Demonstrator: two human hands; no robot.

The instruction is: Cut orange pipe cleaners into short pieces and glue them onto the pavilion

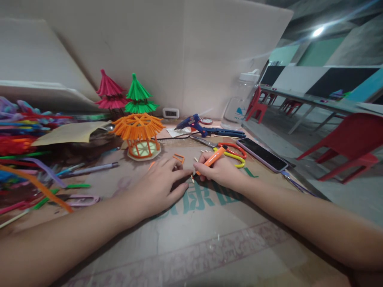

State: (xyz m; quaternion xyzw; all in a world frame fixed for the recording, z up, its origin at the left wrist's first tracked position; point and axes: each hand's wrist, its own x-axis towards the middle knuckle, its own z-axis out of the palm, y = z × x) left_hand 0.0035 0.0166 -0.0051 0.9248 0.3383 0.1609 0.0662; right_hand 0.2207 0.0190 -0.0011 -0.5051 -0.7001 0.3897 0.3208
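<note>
Hands, two of them and both bare, meet near the middle of a covered work table (191, 247) seen from the wearer's head. The right hand (220, 169) holds one orange marker (213, 158), its thumb and fingers clamped around the barrel and the dark tip pointing down and to the left. The left hand (161, 177) lies palm down, thumb and forefinger a little apart, the forefinger reaching towards that tip. One small pale piece (192, 179) lies between the two hands, just beside the marker's tip; whether the left forefinger touches it, I cannot tell. Just beyond the left hand lies one bent orange strip (178, 156).

Three fuzzy models stand at the back left: one pink tree (110, 93), one green tree (137, 95) and, in front of them, one small pavilion (140, 129) with an orange roof. To their right are one white digital clock (171, 113), one blue glue gun (191, 124) and one clear bottle (236, 105) with a white lid. Nearer the right hand lie one pair of scissors (206, 142), with one red and one yellow handle, and one phone (263, 154), face up. Many coloured pipe cleaners (18, 147), too tangled to count, heap at the far left. Beyond the table, at right, are several red chairs (344, 139)
</note>
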